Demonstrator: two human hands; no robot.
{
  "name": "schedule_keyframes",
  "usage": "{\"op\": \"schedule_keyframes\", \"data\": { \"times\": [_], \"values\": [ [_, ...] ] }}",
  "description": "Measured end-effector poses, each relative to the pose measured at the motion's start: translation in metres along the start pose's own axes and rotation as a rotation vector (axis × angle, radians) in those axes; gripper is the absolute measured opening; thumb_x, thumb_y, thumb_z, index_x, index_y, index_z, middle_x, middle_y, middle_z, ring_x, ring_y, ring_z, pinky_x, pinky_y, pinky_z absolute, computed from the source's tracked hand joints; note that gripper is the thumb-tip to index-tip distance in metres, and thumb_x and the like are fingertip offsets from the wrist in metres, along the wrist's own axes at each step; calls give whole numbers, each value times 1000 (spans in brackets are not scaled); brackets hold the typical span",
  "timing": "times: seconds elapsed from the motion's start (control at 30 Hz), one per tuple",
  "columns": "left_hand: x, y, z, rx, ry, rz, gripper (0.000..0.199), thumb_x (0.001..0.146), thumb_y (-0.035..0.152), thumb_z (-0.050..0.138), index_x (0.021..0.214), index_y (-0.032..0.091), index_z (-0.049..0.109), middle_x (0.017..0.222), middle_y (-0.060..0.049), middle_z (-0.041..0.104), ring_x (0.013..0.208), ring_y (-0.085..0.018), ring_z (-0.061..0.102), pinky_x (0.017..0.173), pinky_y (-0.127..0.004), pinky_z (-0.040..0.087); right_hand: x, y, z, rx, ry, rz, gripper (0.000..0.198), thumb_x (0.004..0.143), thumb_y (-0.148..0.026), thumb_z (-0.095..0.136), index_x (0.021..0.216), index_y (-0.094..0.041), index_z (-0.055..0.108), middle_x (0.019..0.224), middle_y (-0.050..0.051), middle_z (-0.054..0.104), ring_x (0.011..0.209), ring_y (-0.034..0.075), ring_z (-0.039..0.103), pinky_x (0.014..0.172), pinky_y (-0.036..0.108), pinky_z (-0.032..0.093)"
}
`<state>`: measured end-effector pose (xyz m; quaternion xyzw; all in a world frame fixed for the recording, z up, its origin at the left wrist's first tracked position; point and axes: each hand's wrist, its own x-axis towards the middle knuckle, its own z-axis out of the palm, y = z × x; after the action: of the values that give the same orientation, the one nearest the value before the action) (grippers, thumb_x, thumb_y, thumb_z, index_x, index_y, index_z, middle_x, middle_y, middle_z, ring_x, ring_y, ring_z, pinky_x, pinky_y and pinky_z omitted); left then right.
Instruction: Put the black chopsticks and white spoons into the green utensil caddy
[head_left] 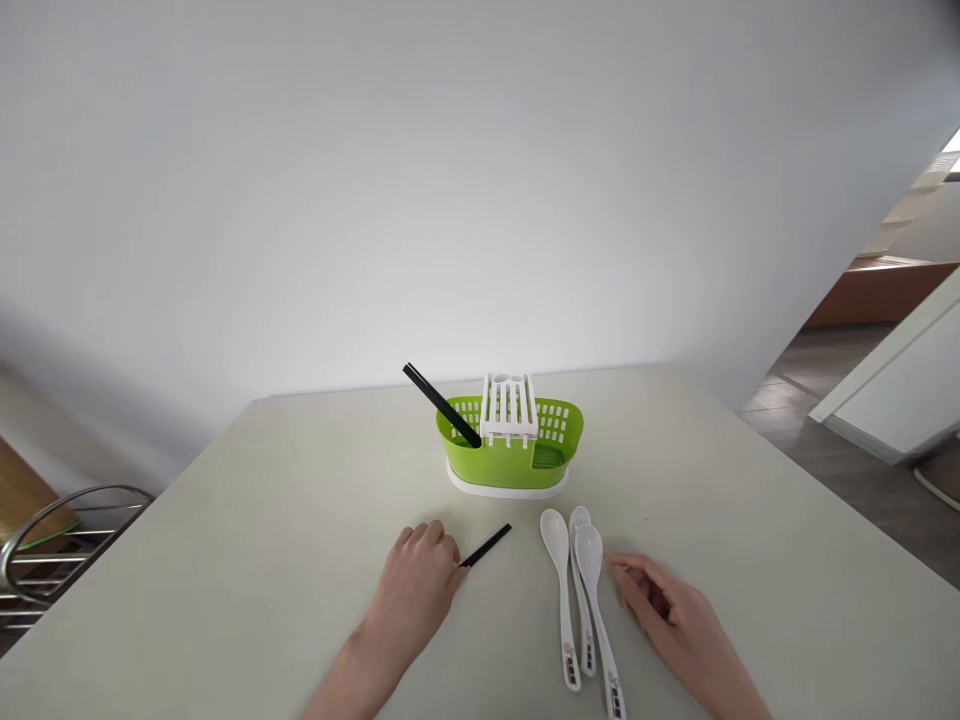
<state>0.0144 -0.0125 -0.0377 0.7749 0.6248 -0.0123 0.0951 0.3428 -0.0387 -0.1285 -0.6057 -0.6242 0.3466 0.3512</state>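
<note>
My left hand (424, 575) is closed on a black chopstick (489, 544), whose end sticks out to the right from between thumb and fingers, close to the tabletop. Whether it is one stick or a pair, I cannot tell. My right hand (671, 610) rests low over the table with curved fingers and nothing in them; its fingertips are just right of several white spoons. The left spoon (559, 560), the middle spoon (583, 600) and the right spoon (598, 600) lie bowls away from me, the right one partly over the middle one.
Behind the hands stands a green basket (495, 466) with a white slatted rack (510, 405) and a white base (510, 492). Black chopsticks (442, 405) lean left out of its left compartment. A white wall (480, 200) closes the table's back. A metal rack (67, 540) is at left.
</note>
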Motion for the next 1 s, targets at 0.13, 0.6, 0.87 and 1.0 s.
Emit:
{"op": "schedule_keyframes", "data": {
  "times": [0.13,0.6,0.87,1.0],
  "values": [
    [-1,6,2,82,36,1,22,92,16,55,84,20,75,93,-11,73,87,-27,69,82,-41,48,0,-1,-1,-5,-9,-10,46,101,-63,51,112,-25,76,75,2,68,65,20,62,63,29,52],
    [-8,-8,-27,-274,85,74,23,97,33,54,94,26,75,104,-5,73,82,-21,69,73,-33,50,0,-4,1,-13,5,-30,44,101,-63,50,106,-27,76,75,3,69,63,20,61,61,29,53],
    [-16,-4,-71,-826,129,40,30,102,51,54,98,23,65,92,-3,80,86,-20,73,81,-31,59,1,-9,-4,16,13,-34,43,101,-61,51,107,-27,76,71,1,66,62,19,60,61,29,52],
    [-19,15,-76,-1140,185,25,36,98,56,62,100,20,64,94,-9,81,92,-24,77,90,-39,62,-7,-37,-6,103,-17,-68,41,102,-60,51,110,-27,75,76,3,67,64,19,60,61,28,52]
  ]
}}
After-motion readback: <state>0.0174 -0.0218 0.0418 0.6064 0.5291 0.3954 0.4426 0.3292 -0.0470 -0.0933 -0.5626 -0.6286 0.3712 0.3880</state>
